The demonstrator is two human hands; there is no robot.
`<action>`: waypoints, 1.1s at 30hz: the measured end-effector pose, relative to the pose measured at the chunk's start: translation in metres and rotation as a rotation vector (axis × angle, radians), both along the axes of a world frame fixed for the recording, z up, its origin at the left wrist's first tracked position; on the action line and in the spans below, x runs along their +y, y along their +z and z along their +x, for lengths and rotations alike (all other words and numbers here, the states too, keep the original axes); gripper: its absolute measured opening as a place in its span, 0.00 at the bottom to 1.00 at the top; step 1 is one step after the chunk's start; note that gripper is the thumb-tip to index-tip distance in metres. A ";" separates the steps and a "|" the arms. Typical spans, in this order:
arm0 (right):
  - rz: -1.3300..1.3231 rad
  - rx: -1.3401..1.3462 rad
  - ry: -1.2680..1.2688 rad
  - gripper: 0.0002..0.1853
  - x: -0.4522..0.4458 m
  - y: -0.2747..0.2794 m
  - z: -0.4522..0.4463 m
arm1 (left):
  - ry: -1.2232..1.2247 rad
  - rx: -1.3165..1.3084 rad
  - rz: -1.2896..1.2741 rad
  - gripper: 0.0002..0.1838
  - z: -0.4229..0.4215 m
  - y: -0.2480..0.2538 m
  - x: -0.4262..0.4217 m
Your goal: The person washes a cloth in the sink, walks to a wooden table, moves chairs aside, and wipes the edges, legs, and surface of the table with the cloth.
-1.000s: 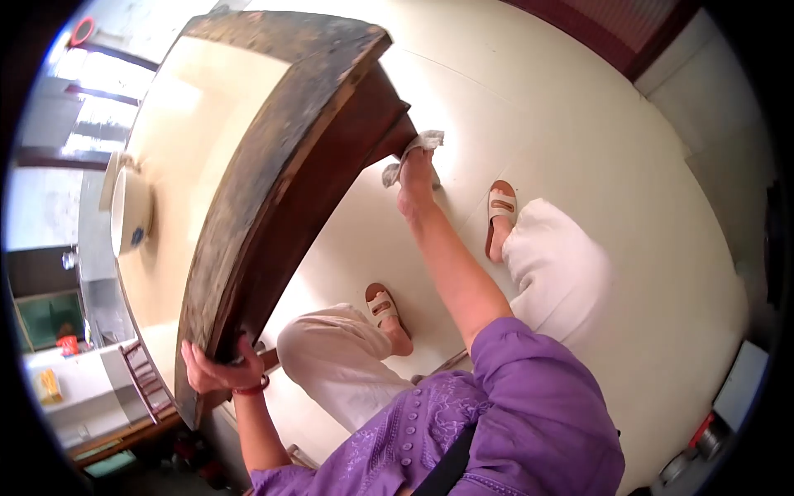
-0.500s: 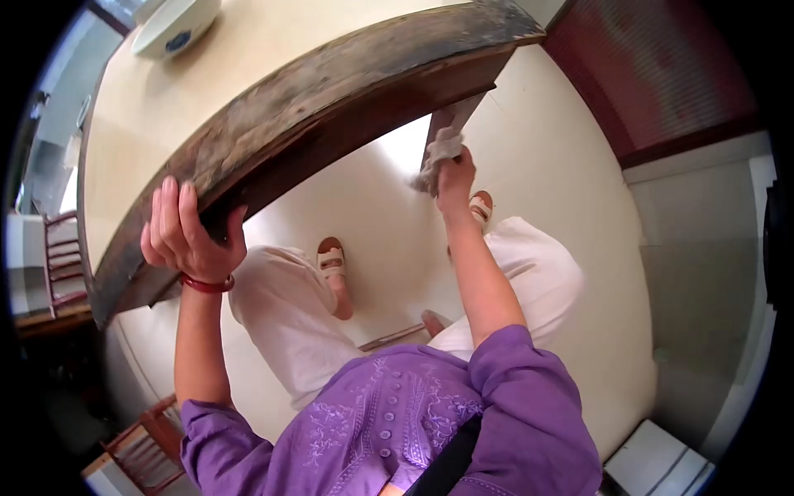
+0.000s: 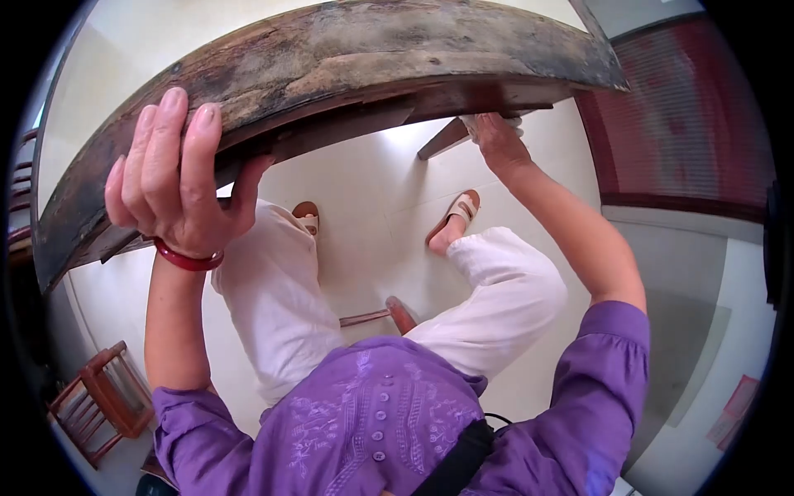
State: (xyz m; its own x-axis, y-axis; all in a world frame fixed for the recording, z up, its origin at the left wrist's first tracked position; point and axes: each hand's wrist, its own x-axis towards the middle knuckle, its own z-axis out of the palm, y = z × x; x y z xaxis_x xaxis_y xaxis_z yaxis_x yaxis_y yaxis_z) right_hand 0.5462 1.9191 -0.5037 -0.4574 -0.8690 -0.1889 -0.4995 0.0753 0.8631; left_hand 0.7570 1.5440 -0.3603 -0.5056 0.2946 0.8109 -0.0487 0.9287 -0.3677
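My left hand [image 3: 178, 190], with a red bangle [image 3: 188, 258] at its wrist, grips the worn dark wooden edge of a table [image 3: 347, 70]. The fingers lie over the top and the thumb reaches underneath. My right hand [image 3: 501, 149] is up against the table's underside, right of the middle. It is closed on a pale greyish rag [image 3: 473, 126], which is mostly hidden by the hand and the wood. Just left of the rag, a dark wooden table leg [image 3: 441, 140] slants down towards the floor.
Below the table, my two sandalled feet stand on a pale floor [image 3: 372, 207]. A reddish-brown wooden chair [image 3: 116, 393] is at the lower left. On the right there is a dark red ribbed panel [image 3: 682, 124] above a pale wall.
My right hand with the rag has gone from the table leg up to the underside of the table edge. My left hand keeps its hold. The view has shifted closer to the edge.
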 end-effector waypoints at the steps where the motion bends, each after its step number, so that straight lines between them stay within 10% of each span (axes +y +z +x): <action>1: -0.091 -0.012 0.021 0.30 0.002 -0.014 -0.012 | 0.015 -0.029 -0.027 0.32 0.001 0.001 -0.003; 16: -0.165 -0.515 -0.124 0.20 0.028 -0.291 -0.051 | -0.011 -0.140 -0.135 0.39 0.007 0.006 -0.011; 33: -0.322 -0.699 -0.193 0.12 0.050 -0.305 -0.019 | -0.072 -0.075 -0.094 0.41 0.003 0.004 -0.008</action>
State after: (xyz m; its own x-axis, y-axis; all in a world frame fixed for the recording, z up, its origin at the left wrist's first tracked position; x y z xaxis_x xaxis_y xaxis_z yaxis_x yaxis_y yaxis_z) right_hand 0.5272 1.9687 -0.8090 -0.4739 -0.8471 -0.2404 -0.8702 0.4087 0.2752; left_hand 0.7600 1.5364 -0.3561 -0.5388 0.4053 0.7385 0.0476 0.8899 -0.4536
